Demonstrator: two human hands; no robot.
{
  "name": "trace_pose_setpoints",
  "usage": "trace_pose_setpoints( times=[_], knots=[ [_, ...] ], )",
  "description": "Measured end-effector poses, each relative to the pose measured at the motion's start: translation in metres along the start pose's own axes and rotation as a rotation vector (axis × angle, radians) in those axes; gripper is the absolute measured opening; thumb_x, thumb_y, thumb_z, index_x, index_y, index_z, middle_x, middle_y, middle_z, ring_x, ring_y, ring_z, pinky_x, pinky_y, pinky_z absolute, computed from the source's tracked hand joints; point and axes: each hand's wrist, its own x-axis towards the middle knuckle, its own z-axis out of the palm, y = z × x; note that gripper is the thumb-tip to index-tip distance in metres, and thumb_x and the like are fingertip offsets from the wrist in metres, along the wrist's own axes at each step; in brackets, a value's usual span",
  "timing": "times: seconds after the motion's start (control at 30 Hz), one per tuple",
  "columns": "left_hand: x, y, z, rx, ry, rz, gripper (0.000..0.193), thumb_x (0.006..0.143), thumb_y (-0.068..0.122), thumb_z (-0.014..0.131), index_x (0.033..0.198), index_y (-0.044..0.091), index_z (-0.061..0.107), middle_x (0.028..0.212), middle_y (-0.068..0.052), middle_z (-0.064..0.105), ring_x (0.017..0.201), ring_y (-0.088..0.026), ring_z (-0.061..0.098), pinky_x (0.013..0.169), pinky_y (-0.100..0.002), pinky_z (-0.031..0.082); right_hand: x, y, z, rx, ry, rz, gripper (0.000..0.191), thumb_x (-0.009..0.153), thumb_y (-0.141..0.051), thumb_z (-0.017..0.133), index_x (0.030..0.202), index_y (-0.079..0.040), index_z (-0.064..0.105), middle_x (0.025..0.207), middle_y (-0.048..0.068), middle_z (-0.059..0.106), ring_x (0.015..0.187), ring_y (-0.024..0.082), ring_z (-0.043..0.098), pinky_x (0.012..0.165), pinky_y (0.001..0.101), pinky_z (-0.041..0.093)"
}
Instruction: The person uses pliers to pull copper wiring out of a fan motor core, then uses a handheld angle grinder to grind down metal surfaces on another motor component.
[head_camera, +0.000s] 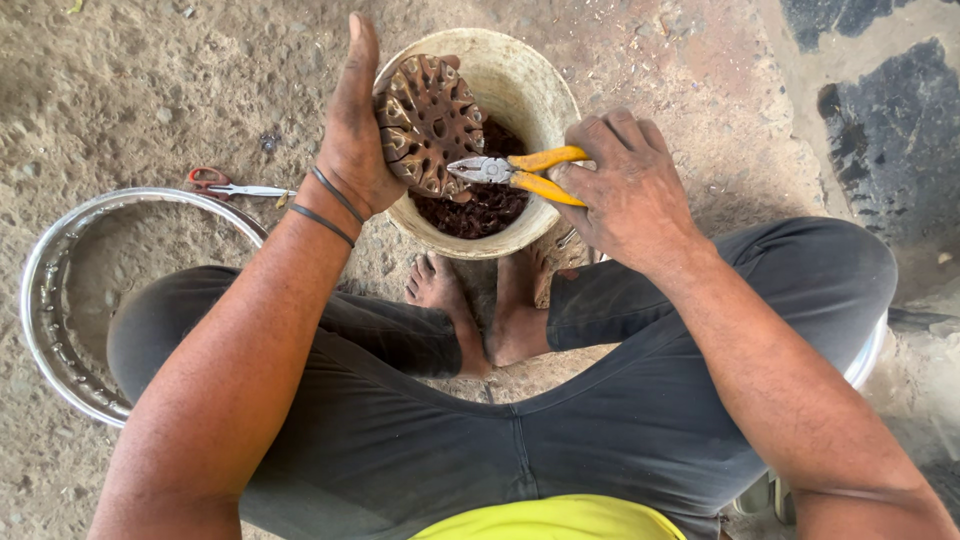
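Observation:
My left hand (355, 130) holds a rusty brown round metal part (428, 122) with many holes, tilted over a cream plastic bucket (535, 85). My right hand (625, 185) grips yellow-handled pliers (520, 172), whose jaws touch the lower edge of the round part. Inside the bucket lies a heap of dark reddish-brown small pieces (480, 210). Two thin dark bands circle my left wrist. I sit cross-legged on the ground, my bare feet (480, 305) just below the bucket.
A shiny metal wheel rim (40, 300) lies on the dirt at the left, partly under my knee. Red-handled scissors (225, 185) lie on the ground beside it. Another pale rim edge (870, 350) shows behind my right knee. Dark patches mark the ground at top right.

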Motion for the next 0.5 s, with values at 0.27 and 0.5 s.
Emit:
trace_pose_setpoints(
  times=[0.27, 0.5],
  knots=[
    [0.008, -0.004, -0.012, -0.024, -0.042, 0.055, 0.096, 0.094, 0.079, 0.051, 0.151, 0.003, 0.054, 0.127, -0.018, 0.065, 0.119, -0.031, 0.065, 0.111, -0.057, 0.054, -0.002, 0.001, 0.015, 0.221, -0.062, 0.102, 0.026, 0.092, -0.034, 0.084, 0.090, -0.009, 0.076, 0.095, 0.005, 0.065, 0.072, 0.015, 0.063, 0.056, 0.0310, 0.059],
    [0.002, 0.008, -0.018, 0.101, 0.038, 0.183, 0.099, 0.088, 0.077, 0.049, 0.154, 0.002, 0.045, 0.131, -0.023, 0.063, 0.123, -0.034, 0.065, 0.111, -0.059, 0.058, -0.007, 0.021, 0.003, 0.220, -0.019, 0.146, 0.029, 0.094, -0.034, 0.077, 0.107, -0.008, 0.076, 0.093, 0.006, 0.065, 0.073, 0.017, 0.064, 0.061, 0.0345, 0.058]
  ],
)
